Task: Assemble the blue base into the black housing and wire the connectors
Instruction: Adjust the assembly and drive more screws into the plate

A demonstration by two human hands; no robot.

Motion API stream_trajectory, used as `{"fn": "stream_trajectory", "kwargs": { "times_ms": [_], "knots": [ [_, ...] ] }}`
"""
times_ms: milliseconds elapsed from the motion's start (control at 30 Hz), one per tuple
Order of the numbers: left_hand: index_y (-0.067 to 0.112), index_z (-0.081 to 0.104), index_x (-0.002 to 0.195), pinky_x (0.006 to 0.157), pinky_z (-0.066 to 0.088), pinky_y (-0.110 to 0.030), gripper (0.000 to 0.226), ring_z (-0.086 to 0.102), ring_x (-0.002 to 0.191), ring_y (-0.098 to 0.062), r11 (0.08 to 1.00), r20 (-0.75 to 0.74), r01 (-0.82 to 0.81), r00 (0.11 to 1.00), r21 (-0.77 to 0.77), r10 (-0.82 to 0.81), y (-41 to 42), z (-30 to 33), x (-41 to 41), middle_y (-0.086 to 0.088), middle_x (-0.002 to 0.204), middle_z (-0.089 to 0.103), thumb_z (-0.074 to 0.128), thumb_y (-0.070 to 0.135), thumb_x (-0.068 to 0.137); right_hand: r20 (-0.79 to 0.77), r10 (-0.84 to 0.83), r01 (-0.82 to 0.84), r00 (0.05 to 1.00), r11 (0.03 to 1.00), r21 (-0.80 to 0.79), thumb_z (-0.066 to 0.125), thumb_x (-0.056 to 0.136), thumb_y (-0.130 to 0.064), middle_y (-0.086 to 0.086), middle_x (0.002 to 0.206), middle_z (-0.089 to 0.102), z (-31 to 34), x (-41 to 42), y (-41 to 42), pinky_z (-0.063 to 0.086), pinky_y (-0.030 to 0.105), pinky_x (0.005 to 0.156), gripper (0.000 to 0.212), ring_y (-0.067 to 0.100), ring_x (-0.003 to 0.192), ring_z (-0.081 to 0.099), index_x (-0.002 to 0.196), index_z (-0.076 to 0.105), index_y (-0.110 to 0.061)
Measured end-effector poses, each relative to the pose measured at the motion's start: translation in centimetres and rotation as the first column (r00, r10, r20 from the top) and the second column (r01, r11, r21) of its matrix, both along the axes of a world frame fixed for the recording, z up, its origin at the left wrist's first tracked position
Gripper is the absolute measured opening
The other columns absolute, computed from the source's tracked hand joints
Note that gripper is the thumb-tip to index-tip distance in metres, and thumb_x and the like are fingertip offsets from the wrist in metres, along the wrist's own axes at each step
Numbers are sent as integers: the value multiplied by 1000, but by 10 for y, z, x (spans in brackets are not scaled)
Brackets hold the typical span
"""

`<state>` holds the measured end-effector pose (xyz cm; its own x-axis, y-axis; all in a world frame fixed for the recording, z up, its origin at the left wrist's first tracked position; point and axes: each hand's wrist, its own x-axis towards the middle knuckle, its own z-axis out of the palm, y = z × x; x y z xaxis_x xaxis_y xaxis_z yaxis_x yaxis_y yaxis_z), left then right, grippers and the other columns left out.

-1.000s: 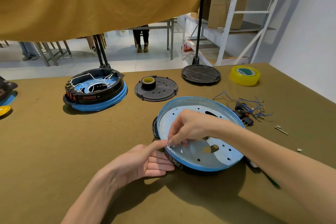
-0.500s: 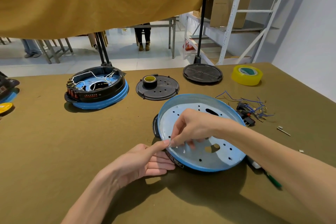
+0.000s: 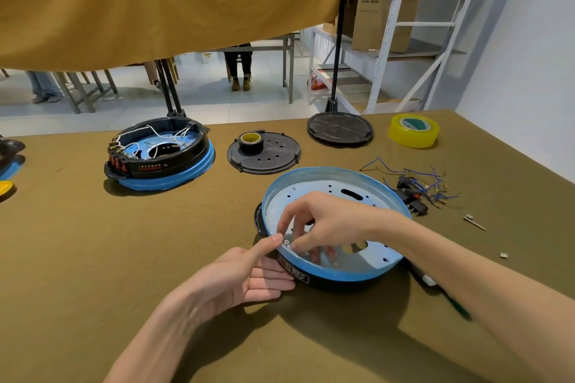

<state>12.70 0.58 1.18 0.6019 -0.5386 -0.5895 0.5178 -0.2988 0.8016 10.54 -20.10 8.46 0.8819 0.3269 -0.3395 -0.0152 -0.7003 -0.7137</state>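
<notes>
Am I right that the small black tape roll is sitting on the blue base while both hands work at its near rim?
Not quite: the head view shows the black tape roll on the black perforated disc behind the blue base. The left hand and right hand are indeed at its near rim.

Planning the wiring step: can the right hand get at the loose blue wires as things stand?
Probably yes. The blue wires lie in the open on the table just beyond the blue base, nothing over them. But the right hand is busy pinching something small at the rim.

Both forearms bare; no sleeves, left hand (image 3: 245, 277) ringless.
</notes>
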Motion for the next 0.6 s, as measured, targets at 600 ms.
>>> {"fn": "stream_trajectory", "kwargs": {
  "times_ms": [600],
  "knots": [
    [-1,65,121,79,63,-30,95,77,100,-25,1000,6,-1,1000,21,1,-1,2,-1,-17,106,78,79,67,55,272,129,-91,953,984,-151,72,93,-21,-3,83,74,-5,1,2,50,16,57,6,13,58,70,95,77,-18]
  ]
}}
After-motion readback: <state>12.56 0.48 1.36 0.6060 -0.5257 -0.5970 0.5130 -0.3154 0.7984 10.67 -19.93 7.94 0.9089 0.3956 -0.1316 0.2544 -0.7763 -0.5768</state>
